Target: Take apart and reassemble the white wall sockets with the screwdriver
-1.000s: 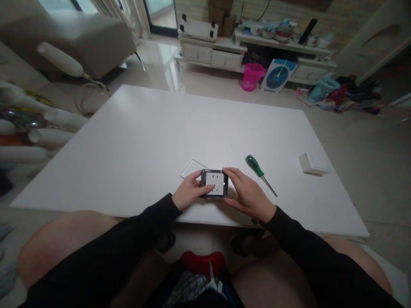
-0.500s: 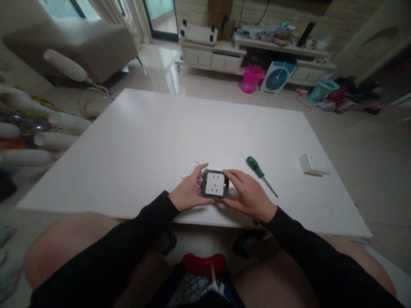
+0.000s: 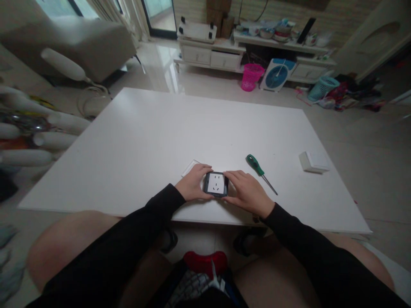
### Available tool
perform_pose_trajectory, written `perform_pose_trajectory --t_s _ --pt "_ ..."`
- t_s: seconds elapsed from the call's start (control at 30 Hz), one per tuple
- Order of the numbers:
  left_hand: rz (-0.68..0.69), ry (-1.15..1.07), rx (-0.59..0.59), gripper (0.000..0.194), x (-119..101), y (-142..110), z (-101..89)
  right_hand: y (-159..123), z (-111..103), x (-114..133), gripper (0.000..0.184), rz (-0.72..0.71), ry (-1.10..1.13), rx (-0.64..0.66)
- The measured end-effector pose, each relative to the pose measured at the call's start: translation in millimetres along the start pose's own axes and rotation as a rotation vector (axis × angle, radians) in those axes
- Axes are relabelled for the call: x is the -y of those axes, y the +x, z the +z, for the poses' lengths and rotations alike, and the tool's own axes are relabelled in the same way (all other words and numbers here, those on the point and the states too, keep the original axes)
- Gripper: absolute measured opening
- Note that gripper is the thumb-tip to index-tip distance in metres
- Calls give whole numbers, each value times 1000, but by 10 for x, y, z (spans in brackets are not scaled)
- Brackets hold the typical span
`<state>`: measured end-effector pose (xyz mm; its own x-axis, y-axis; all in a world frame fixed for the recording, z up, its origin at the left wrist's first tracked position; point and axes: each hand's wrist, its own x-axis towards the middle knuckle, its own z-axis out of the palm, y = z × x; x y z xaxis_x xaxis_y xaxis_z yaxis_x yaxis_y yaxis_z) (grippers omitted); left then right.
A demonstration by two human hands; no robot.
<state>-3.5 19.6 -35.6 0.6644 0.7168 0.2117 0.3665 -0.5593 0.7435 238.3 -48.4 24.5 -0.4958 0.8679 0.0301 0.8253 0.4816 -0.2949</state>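
Note:
A wall socket (image 3: 216, 184) with a white slotted face and a dark surround is held between my two hands near the table's front edge. My left hand (image 3: 195, 182) grips its left side, fingers at the top corner and thumb at the bottom. On the opposite side my right hand (image 3: 247, 191) pinches the top and bottom right corners. Partly hidden behind my left hand lies a thin white frame (image 3: 190, 167), flat on the table. To the right of my right hand rests a screwdriver (image 3: 257, 167) with a green handle, its shaft pointing toward me.
A small white box (image 3: 314, 162) sits near the right edge of the white table (image 3: 144, 141). Beyond the table stand a pink basket (image 3: 252, 78), a blue and white fan (image 3: 277, 75) and a low white cabinet (image 3: 212, 57). White tubular objects (image 3: 53, 139) crowd the left side.
My left thumb has come off the socket's face to its lower edge, and the left fingers have shifted to its top corner. My right hand keeps nearly the same hold.

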Motion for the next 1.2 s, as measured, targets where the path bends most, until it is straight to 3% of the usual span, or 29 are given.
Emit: perform_pose_trajectory --t_s 0.43,0.73,0.93,1.2 --pt "-46 -28 128 98 56 34 1 16 17 13 59 30 -23 53" --pt "37 12 63 85 -81 -27 34 -5 1 36 63 35 -43 87" --pt "-12 19 155 96 4 -15 29 -3 22 5 61 45 -54 98" --pt "22 159 145 90 -84 -44 57 6 17 11 59 50 -21 106"
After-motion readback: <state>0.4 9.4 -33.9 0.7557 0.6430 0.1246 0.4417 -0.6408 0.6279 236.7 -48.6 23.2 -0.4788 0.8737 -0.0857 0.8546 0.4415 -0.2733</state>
